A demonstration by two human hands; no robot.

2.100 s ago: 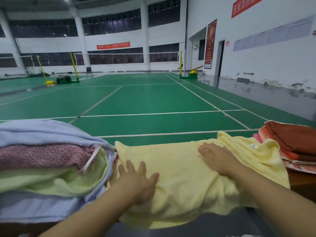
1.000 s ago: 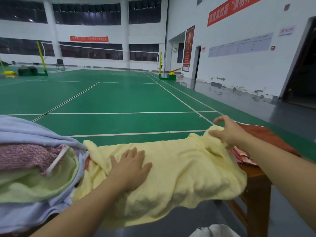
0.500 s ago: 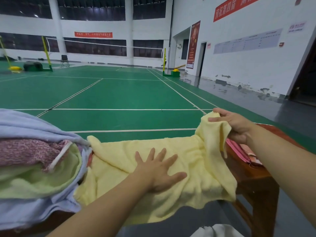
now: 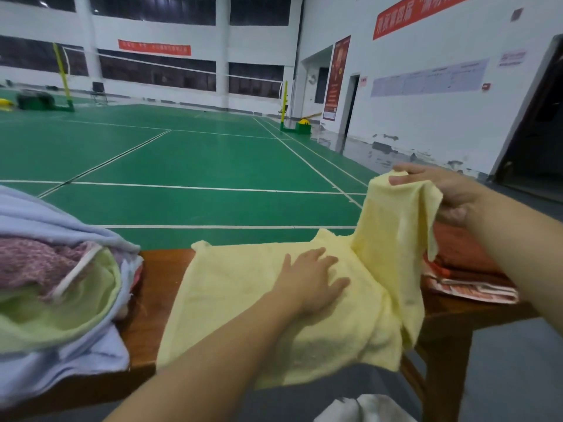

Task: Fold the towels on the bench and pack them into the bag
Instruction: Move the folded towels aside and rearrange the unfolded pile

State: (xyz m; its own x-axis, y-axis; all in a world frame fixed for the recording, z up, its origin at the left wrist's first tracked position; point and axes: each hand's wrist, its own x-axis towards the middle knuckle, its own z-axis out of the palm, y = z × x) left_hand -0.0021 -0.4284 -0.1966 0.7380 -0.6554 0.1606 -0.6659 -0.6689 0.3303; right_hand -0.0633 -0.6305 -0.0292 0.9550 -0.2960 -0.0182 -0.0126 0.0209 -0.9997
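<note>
Presently, head view (the only view): yellow towel (image 4: 268, 300) lay spread across the wooden bench (image 4: 155, 287), its near edge hanging off the front. Left hand (image 4: 310, 278) rested flat on the middle of the towel, fingers straight and slightly spread, pinning the cloth and gripping nothing. Right hand (image 4: 441, 193) pinched the towel's right end between thumb and fingers and held it raised above the bench, so that end stood up in a loose drape.

The bag (image 4: 61, 300) sat at the left end of the bench, mouth open, with pale green and pink cloth already inside. A folded stack of red-orange towels (image 4: 469, 275) lay at the right end, under the raised arm.

Handling judgement: terry cloth, light, wholly limp, no stiffness; it sagged wherever unsupported. Not slippery, not fragile. The overhanging edge could drag the towel off the bench if the pinning hand lifted. Best hold appeared to be at corners or along an edge, one hand anchoring the fold line while the other carried the free end across.
</note>
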